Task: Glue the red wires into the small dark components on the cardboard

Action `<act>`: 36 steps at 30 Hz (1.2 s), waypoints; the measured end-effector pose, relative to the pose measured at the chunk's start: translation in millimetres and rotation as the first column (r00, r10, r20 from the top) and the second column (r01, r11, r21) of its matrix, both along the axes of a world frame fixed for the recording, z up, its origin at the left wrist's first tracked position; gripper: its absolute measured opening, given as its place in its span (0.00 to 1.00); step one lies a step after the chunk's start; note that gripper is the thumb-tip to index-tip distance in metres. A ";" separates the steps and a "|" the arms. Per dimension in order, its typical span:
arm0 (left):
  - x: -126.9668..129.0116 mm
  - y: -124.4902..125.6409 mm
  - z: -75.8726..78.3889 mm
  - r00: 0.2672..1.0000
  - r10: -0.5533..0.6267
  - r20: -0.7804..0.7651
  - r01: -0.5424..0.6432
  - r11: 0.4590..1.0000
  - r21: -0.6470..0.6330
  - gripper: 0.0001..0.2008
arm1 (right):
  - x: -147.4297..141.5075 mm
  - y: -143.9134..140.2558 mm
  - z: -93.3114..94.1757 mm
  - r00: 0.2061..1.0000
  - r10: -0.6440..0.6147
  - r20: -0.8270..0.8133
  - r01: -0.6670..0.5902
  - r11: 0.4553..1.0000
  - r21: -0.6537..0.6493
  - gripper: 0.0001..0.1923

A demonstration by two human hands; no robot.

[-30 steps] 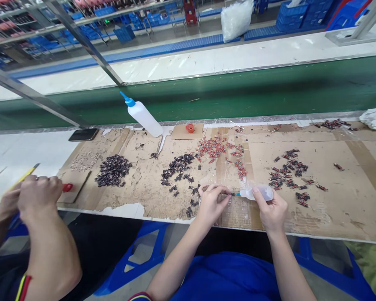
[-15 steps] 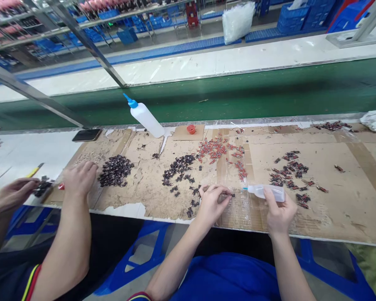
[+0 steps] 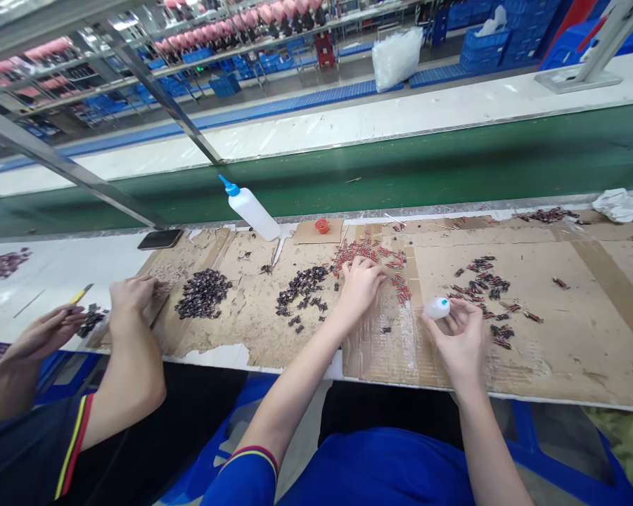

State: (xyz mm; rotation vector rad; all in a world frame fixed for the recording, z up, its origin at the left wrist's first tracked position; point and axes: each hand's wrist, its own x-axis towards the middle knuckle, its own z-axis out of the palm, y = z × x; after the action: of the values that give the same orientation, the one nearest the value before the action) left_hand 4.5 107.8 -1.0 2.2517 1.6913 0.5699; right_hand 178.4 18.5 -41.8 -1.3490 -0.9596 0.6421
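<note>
The left hand point(image 3: 359, 279) is stretched forward onto the scatter of small red pieces point(image 3: 368, 251) on the cardboard sheet point(image 3: 559, 337), fingers curled down among them; whether a piece is pinched cannot be told from here. The right hand point(image 3: 458, 336) is held nearer the bench edge, and a small squeeze bottle point(image 3: 437, 308) is gripped between thumb and fingers, its blue tip turned toward the camera. Just right of that hand a loose group of dark and red pieces point(image 3: 485, 295) is spread out. Between the two hands a single dark piece point(image 3: 385, 329) is seen lying on a taped patch of the cardboard. Left of the reaching hand a pile of black pieces point(image 3: 302, 287) is scattered, and a denser black heap point(image 3: 203, 294) sits further left. A large white bottle point(image 3: 253, 209) with a blue nozzle is tilted at the back edge, near a red cap point(image 3: 322, 225). At far left, a co-worker's hands point(image 3: 131, 295) are busy by a yellow tool point(image 3: 80, 294).
</note>
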 end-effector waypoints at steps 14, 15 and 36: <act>-9.8 -44.8 11.0 0.818 -0.369 0.441 0.395 0.918 0.035 0.07 | -34.7 -39.1 22.7 0.890 0.265 -0.371 -0.321 0.942 -0.097 0.19; -11.3 -53.3 11.7 0.771 -0.389 0.504 0.418 0.906 0.060 0.09 | -37.2 -37.6 23.5 0.839 0.312 -0.445 -0.396 0.912 -0.108 0.21; -11.0 -96.0 -20.6 0.961 -0.017 0.276 0.055 0.990 -0.131 0.06 | -37.5 -38.0 11.1 0.975 0.200 -0.094 -0.220 0.923 -0.316 0.20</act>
State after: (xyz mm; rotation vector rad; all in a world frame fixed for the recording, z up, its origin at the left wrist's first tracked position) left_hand -6.5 11.9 -21.6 1.9979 1.5011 0.6990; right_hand 140.8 -19.5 -30.8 -1.5160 -0.9873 1.0364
